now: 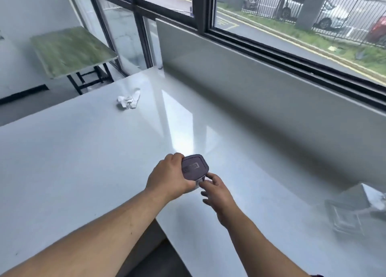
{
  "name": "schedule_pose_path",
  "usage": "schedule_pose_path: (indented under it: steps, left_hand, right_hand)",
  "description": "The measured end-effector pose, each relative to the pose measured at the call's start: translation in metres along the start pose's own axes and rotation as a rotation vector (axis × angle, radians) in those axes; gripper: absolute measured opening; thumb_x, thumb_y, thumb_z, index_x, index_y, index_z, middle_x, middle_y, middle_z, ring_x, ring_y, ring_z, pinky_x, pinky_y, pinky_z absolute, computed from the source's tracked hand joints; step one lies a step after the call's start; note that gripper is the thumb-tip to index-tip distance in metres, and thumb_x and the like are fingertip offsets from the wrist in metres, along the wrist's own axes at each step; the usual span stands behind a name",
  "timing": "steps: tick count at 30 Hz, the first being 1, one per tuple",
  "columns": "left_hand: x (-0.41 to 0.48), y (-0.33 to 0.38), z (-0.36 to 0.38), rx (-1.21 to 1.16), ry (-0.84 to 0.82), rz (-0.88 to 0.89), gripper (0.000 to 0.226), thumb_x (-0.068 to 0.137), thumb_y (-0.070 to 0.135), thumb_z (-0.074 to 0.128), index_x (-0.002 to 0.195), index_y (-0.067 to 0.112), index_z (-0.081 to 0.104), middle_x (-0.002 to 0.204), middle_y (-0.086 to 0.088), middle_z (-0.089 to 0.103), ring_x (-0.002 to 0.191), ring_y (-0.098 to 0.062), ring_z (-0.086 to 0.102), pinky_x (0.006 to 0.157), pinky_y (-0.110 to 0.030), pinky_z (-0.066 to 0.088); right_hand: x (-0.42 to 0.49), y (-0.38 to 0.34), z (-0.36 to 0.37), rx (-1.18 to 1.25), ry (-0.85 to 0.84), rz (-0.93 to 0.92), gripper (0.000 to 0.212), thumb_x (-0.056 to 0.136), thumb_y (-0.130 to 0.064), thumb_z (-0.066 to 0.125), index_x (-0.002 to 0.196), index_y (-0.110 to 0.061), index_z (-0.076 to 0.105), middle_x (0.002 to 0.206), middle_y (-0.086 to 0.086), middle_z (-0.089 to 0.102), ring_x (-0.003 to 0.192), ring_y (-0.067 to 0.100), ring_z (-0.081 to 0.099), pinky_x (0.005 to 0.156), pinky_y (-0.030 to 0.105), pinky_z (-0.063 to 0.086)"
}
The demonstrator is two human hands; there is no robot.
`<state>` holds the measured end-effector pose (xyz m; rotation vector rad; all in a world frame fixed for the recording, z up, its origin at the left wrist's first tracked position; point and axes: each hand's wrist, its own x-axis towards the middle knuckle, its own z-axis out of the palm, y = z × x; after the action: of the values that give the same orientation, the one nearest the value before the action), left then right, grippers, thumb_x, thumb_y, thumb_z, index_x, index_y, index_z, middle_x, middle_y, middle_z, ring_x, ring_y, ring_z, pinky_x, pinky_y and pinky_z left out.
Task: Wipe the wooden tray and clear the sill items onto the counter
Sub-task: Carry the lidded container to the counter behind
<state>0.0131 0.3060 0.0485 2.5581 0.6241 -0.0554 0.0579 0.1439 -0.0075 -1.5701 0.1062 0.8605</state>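
My left hand (167, 175) grips a small container with a grey-purple lid (194, 167), held just above the white counter (83, 151). My right hand (217, 191) is beside it, fingertips touching the container's lower right edge. A crumpled white cloth (128, 101) lies on the counter far to the left. The window sill (271, 67) runs along the top of the grey wall under the window, bare in the stretch I can see. No wooden tray is in view.
A clear square glass dish (353, 210) sits on the counter at the right edge. A green marble-topped table (71, 49) stands beyond the counter at the left. A dark gap (154, 251) cuts into the counter's near edge.
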Motion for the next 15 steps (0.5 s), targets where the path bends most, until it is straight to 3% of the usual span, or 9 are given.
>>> schedule_pose_path:
  steps: [8, 13, 15]
  left_hand:
    - [-0.059, -0.217, -0.129, -0.050, 0.184, -0.248, 0.072, 0.057, 0.082, 0.072, 0.106, 0.032, 0.057, 0.101, 0.012, 0.059, 0.091, -0.016, 0.064, 0.072, -0.038, 0.060]
    - [-0.114, -0.359, -0.189, -0.061, 0.300, -0.441, 0.087, 0.053, 0.090, 0.062, 0.116, 0.031, 0.054, 0.107, 0.010, 0.057, 0.097, -0.018, 0.060, 0.073, -0.035, 0.055]
    - [-0.140, -0.413, -0.205, -0.058, 0.347, -0.523, 0.087, 0.055, 0.090, 0.066, 0.118, 0.030, 0.054, 0.107, 0.009, 0.057, 0.096, -0.018, 0.059, 0.070, -0.033, 0.051]
  right_hand:
    - [-0.005, -0.013, 0.254, -0.151, -0.252, 0.068, 0.042, 0.093, -0.029, 0.063, 0.134, -0.039, 0.058, 0.126, -0.004, 0.070, 0.112, 0.032, 0.073, 0.098, 0.042, 0.058]
    - [-0.021, -0.001, 0.417, -0.242, -0.398, 0.111, 0.055, 0.076, -0.039, 0.063, 0.130, -0.042, 0.060, 0.124, -0.012, 0.067, 0.107, 0.027, 0.073, 0.100, 0.042, 0.059]
    - [-0.029, 0.013, 0.479, -0.289, -0.465, 0.130, 0.057, 0.078, -0.037, 0.062, 0.134, -0.041, 0.059, 0.126, -0.011, 0.067, 0.107, 0.027, 0.073, 0.099, 0.042, 0.059]
